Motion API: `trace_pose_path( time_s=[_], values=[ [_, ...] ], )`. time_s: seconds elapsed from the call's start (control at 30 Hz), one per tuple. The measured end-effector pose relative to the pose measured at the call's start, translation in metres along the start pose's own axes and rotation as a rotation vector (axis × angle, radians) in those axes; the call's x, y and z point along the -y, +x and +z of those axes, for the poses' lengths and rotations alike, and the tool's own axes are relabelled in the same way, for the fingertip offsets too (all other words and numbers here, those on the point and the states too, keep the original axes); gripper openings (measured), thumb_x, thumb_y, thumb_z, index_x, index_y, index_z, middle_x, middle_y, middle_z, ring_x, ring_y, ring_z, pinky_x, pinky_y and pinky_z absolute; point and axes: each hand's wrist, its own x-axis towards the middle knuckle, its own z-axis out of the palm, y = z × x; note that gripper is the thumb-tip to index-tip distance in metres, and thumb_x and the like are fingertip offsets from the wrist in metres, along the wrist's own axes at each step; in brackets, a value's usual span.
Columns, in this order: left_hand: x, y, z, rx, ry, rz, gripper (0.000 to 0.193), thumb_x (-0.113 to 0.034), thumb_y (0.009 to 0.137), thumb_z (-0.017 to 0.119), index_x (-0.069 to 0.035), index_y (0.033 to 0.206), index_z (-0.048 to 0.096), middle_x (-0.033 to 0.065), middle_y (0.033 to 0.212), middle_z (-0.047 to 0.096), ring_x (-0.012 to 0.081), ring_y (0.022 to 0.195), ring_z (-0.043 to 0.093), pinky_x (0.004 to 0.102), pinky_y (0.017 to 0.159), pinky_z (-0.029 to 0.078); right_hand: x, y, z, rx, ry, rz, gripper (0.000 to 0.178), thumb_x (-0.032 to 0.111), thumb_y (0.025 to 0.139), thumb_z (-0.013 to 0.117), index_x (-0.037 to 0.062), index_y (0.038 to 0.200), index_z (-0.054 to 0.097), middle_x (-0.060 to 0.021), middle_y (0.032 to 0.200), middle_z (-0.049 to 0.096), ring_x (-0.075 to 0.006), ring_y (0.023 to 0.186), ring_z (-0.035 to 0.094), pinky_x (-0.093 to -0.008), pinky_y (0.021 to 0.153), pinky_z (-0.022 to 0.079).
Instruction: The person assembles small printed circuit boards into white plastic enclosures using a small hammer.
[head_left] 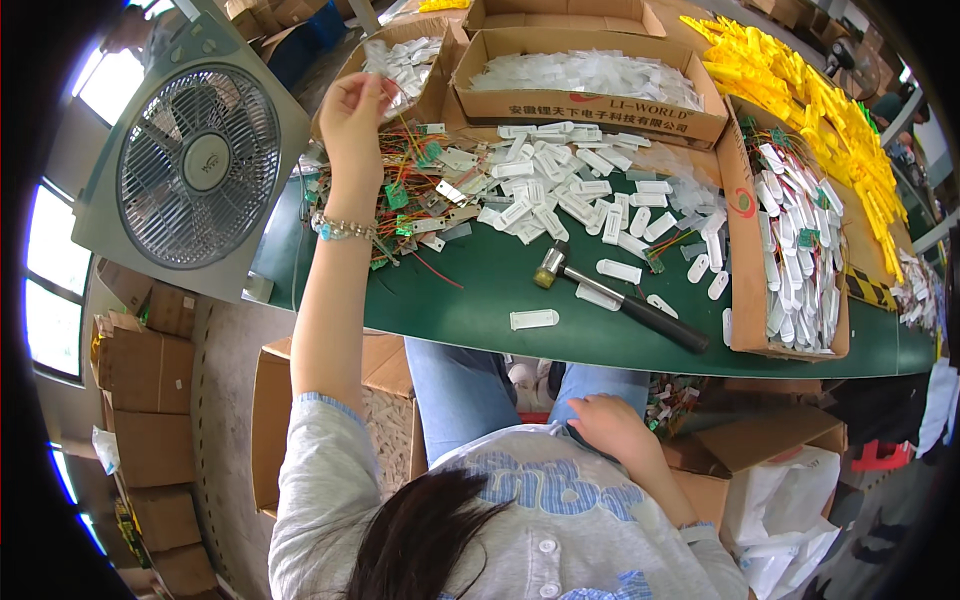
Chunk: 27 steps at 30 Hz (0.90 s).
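My left hand [352, 108] is raised at the table's far left, thumb and fingers pinched together beside a small carton of white pieces [412, 62]. Thin coloured wires show close to the fingertips, but what the pinch holds is not clear. Below that wrist spreads a tangle of wired green circuit boards [398, 195]. My right hand [608, 424] rests on my lap, fingers extended and holding nothing. Many white plastic casings [545, 190] lie heaped mid-table. A black-handled hammer [630, 300] lies in front of them, near a single white casing [534, 319].
A large box fan [205, 165] stands at the left. An open carton of clear-white parts [590, 80] sits at the back. On the right are a carton of wired casings [800, 250] and a yellow heap [815, 110]. Cardboard boxes [150, 370] line the floor.
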Motion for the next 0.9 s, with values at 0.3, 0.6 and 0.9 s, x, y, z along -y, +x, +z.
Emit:
trace_pose_path(
  time_s=[0.3,0.6,0.9],
  values=[
    [-0.028,0.000,0.021,0.031,-0.084,0.055,0.014,-0.007,0.100,0.058,0.004,0.108,0.056,0.0159,0.107,0.067,0.0228,0.101,0.068,0.0330,0.094,0.055,0.001,-0.001,0.004,-0.103,-0.031,-0.062,0.023,0.027,0.086,0.069,0.0052,0.092,0.063,-0.0132,0.078,0.067,-0.0318,0.075,0.068,-0.0444,0.069,0.054],
    [-0.045,-0.034,0.030,0.123,-0.143,-0.096,0.019,-0.009,0.101,0.056,0.006,0.114,0.055,0.0138,0.108,0.066,0.0206,0.098,0.068,0.0324,0.092,0.056,0.016,0.012,-0.025,-0.095,0.045,-0.074,0.017,0.018,0.087,0.066,0.0049,0.098,0.066,-0.0135,0.086,0.068,-0.0331,0.082,0.067,-0.0453,0.073,0.053],
    [-0.054,-0.101,-0.004,0.324,-0.274,-0.425,0.015,-0.009,0.100,0.057,0.002,0.110,0.061,0.0008,0.091,0.058,0.0056,0.077,0.048,0.0199,0.068,0.040,0.046,0.053,-0.075,-0.709,0.180,-0.283,0.020,0.002,0.079,0.066,0.0019,0.099,0.068,-0.0100,0.101,0.066,-0.0281,0.099,0.064,-0.0395,0.078,0.054]
  ],
)
